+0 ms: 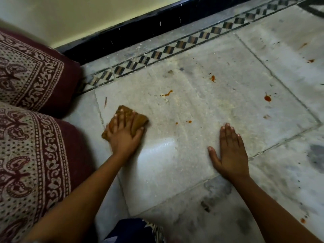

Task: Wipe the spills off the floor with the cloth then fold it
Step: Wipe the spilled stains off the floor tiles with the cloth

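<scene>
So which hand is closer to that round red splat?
Right. The right hand lies flat, short and left of the splat; the left hand presses the cloth far to its left.

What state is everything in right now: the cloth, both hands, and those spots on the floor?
cloth: brown, bunched into a pad, lying on the floor under the left hand.
left hand: fingers spread, pressing the cloth down.
right hand: flat on the floor, holding nothing.
spills: orange-red spots, not yet wiped, beyond and right of the cloth.
floor: pale stone slabs, smudged and spotted.
</scene>
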A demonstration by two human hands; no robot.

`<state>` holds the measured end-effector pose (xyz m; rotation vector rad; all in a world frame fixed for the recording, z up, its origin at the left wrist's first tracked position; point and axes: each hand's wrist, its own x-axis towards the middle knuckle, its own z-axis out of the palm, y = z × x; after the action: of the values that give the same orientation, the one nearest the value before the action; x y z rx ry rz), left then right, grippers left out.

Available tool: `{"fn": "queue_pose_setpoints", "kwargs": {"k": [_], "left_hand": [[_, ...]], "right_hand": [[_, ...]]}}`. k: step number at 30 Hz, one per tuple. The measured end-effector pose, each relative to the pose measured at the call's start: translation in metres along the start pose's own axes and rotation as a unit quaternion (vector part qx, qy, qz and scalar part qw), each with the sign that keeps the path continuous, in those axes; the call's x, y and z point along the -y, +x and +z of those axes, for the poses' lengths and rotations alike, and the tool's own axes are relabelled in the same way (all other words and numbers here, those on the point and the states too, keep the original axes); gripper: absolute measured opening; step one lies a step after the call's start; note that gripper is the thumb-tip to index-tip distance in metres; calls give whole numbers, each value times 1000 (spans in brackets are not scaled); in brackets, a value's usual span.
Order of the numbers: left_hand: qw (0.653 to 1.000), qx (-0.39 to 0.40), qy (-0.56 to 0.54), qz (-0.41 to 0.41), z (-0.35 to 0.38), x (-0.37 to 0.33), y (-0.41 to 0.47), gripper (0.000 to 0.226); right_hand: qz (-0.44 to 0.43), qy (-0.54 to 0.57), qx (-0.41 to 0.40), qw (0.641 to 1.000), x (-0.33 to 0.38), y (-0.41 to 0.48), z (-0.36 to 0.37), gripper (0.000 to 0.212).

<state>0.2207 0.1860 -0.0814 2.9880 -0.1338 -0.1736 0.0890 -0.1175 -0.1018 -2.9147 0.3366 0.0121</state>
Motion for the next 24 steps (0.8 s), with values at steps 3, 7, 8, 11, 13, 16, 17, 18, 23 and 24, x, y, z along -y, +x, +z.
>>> {"fn": "queue_pose_setpoints", "kwargs": {"k": [3,7,8,11,13,16,17,18,23,24], "left_hand": [[996,32,2,85,4,-47,24,73],[965,38,23,259,16,-94,-9,67],[946,29,29,321,19,-92,-20,65],[902,4,54,427,23,-65,-35,66],[935,0,42,352,20,-64,-21,71],[969,0,36,246,18,-106,13,73],[968,14,42,248,19,-125,20,74],[962,24,53,266,21,-142,25,74],[891,0,69,449,28,-135,-9,67],[879,7,69,471,27,-117,-16,66]], "right_hand": [[3,3,5,1000,1,0,-2,77],[8,4,5,1000,-2,0,-1,76],[19,6,-3,1000,-4,0,-1,75],[73,16,-28,997,-16,-7,0,73],[81,10,-38,996,-20,-14,1,72],[72,9,-35,997,-20,-14,2,72],[71,9,-33,997,-20,-13,1,71],[72,9,-31,997,-19,-11,-1,71],[76,17,-26,997,-19,-11,-4,72],[75,16,-26,997,-19,-12,-2,72]]}}
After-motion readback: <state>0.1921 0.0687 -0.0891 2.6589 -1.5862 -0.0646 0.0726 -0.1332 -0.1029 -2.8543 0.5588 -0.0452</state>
